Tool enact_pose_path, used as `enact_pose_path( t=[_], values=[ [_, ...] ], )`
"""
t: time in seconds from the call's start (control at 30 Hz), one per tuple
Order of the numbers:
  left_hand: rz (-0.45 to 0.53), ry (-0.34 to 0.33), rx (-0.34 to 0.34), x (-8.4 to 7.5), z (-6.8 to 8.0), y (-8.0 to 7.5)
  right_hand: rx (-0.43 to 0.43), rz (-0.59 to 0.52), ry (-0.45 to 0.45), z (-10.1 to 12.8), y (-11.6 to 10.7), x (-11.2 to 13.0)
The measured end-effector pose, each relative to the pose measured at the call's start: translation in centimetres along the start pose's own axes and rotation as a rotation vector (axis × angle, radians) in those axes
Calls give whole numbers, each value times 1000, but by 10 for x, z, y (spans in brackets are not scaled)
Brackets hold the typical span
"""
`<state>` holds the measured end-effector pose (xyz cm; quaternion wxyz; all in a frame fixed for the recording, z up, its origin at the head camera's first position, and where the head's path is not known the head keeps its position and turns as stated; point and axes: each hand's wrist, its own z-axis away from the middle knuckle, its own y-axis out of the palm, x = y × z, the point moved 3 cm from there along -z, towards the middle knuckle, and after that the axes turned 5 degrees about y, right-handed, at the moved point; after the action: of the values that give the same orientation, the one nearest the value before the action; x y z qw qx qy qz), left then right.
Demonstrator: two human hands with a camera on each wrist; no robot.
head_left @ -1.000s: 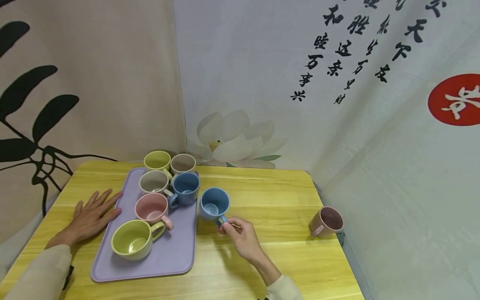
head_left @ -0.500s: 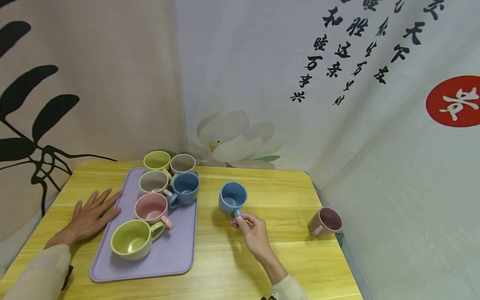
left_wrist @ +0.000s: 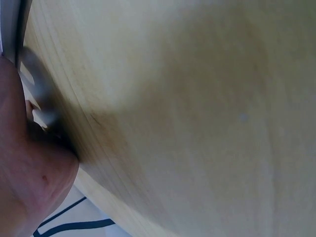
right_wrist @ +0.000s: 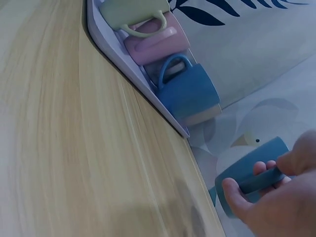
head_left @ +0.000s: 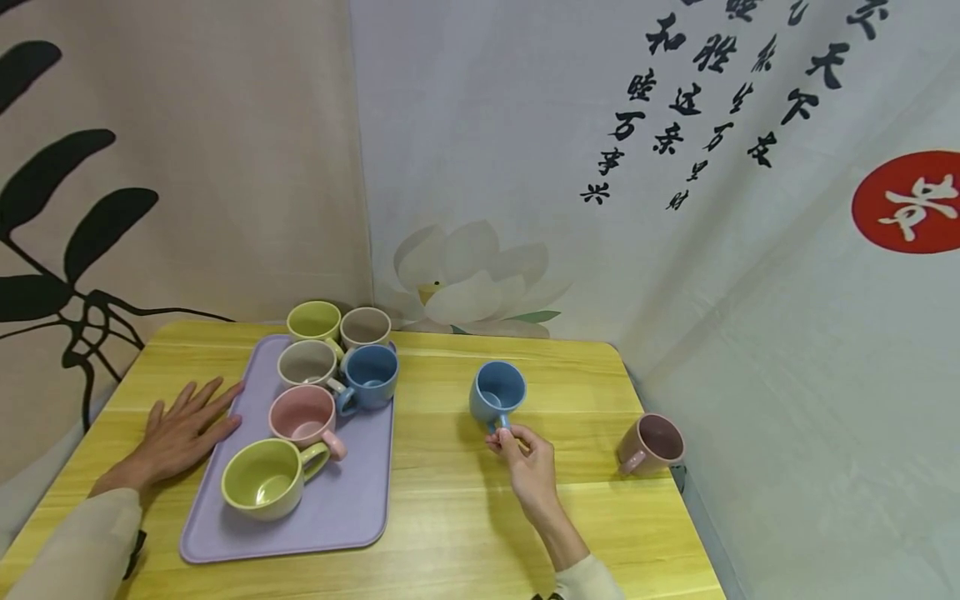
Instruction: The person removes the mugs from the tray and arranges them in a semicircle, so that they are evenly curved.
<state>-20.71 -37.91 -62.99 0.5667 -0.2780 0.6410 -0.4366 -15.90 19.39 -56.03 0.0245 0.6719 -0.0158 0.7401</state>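
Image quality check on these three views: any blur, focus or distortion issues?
Head view: sharp, evenly lit, wide-angle bending at the edges; soft shadow under the blue cup held by the right hand. Left wrist view: too close, almost all blurred table with part of the left hand. Right wrist view: smeared foreground wood grain, tilted horizon, tray cups reasonably clear.
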Motion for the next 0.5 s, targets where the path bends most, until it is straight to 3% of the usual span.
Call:
enact_pose_path(
  t=[0.5],
  values=[
    [-3, 6, -6, -1, 1, 0, -216, -62, 49, -6, -37, -6]
  ],
)
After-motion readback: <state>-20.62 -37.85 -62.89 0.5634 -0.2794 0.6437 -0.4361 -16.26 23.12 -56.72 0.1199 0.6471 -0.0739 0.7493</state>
